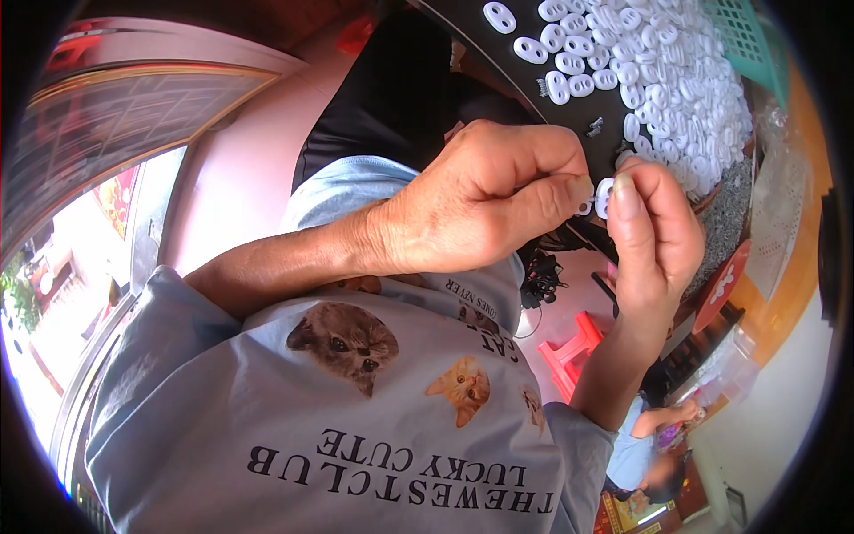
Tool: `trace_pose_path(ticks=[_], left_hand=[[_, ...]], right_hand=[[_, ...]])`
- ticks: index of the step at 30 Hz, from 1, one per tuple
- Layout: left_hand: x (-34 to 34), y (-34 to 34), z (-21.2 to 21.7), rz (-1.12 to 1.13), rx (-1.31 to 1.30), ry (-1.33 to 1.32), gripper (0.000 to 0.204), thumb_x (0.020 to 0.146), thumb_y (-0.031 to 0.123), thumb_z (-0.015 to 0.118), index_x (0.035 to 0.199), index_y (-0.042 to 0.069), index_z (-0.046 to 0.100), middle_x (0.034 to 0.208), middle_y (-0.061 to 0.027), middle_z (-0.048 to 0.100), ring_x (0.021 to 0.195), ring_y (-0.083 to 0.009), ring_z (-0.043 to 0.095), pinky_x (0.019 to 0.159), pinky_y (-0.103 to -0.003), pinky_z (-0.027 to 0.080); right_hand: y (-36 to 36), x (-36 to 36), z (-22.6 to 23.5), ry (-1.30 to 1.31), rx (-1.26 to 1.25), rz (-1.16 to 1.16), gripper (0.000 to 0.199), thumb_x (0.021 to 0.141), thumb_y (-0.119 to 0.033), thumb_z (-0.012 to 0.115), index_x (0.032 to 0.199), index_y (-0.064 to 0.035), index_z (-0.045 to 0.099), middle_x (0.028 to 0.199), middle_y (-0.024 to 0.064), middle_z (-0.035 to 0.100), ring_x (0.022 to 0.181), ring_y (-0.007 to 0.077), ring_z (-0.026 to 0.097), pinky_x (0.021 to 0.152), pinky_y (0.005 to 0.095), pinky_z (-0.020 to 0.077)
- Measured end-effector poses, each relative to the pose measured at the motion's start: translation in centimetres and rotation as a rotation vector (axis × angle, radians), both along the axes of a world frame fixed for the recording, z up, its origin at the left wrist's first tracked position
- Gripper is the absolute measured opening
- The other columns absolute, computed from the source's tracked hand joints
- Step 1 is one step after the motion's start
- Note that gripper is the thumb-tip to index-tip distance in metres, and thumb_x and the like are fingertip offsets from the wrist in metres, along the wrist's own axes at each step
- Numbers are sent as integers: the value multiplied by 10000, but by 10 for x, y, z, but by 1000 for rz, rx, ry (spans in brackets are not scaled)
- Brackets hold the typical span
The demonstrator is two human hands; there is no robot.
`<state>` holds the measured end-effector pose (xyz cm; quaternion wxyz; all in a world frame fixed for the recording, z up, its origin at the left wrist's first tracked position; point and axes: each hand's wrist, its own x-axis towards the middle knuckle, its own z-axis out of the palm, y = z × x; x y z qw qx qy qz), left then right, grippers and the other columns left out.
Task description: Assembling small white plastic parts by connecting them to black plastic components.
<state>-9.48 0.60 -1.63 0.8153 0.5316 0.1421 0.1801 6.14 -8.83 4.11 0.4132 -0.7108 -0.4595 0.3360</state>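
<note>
White piece [604, 197]: pinched by right hand [656, 233].
Left hand [485, 200]: pinching small metal part [584, 208] against it.
Pending: heaped white pieces [685, 80] on black tray [498, 53].

White oval pieces [658, 80]: smooth, slightly glossy plastic. Tray [498, 62]: matt black. Small springs [594, 127]: bright metal. Shirt [374, 427]: soft matt printed cloth. Basket [743, 36]: green plastic mesh.

Hands: left hand [480, 200] left of right hand [654, 227], ring [604, 197] between them.
Ring pile [676, 80]: on tray [498, 62], behind hands.
</note>
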Motion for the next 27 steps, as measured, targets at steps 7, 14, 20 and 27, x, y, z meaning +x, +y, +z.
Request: trace_pose_path(ticks=[7, 14, 20, 27], left_hand=[[1, -2, -3, 10, 11, -15, 165, 987, 124, 517, 929, -17, 577, 778, -4, 537, 687, -59, 457, 610, -220, 390], [1, -3, -6, 27, -17, 58, 193, 993, 154, 516, 927, -14, 585, 769, -6, 541, 677, -64, 460, 601, -219, 389], [2, 0, -3, 6, -213, 50, 208, 985, 160, 515, 904, -10, 605, 769, -16, 561, 680, -69, 509, 602, -219, 420], [4, 2, -2, -73, -250, 121, 237, 979, 174, 525, 846, -8, 599, 739, -26, 558, 666, -74, 528, 604, -221, 433]], right_hand=[[2, -3, -4, -114, 52, 49, 171, 917, -81, 605, 782, 8, 547, 614, -10, 471, 519, 46, 387, 468, 236, 296], [1, -1, -17, -350, 207, 117, 145, 870, -83, 681, 849, 11, 572, 652, 38, 497, 509, 115, 431, 458, 272, 338], [0, 1, -19, -511, 196, 255, 304, 738, -81, 791, 936, -8, 572, 731, 70, 530, 523, 189, 483, 449, 303, 393], [-2, 8, -13, -684, 219, 364, 320, 702, -109, 788, 921, -11, 577, 732, 83, 522, 531, 245, 519, 438, 354, 423]])
